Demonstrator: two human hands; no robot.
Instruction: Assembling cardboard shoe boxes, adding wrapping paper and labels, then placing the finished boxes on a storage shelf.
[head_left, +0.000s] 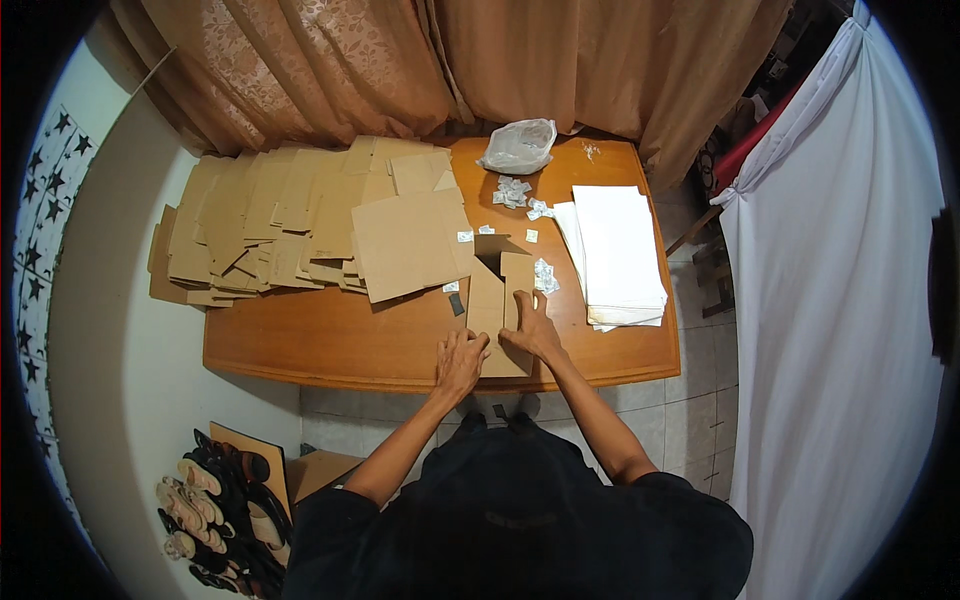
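On tabletop: cardboard left, carton front centre, paper right. Bag at back, between cardboard and paper. Packets just before bag; others scattered behind and either side of carton. Behind tabletop: curtain. Right, apart from tabletop: drape. Shoes: near side, left of person.

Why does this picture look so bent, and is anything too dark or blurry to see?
All in the head view: the fisheye lens bends straight edges toward the rim, leaving black corners; the left hand and right hand look fairly sharp; the dark shirt shows little detail; the white paper stack is bright; the small packets are too tiny for detail.
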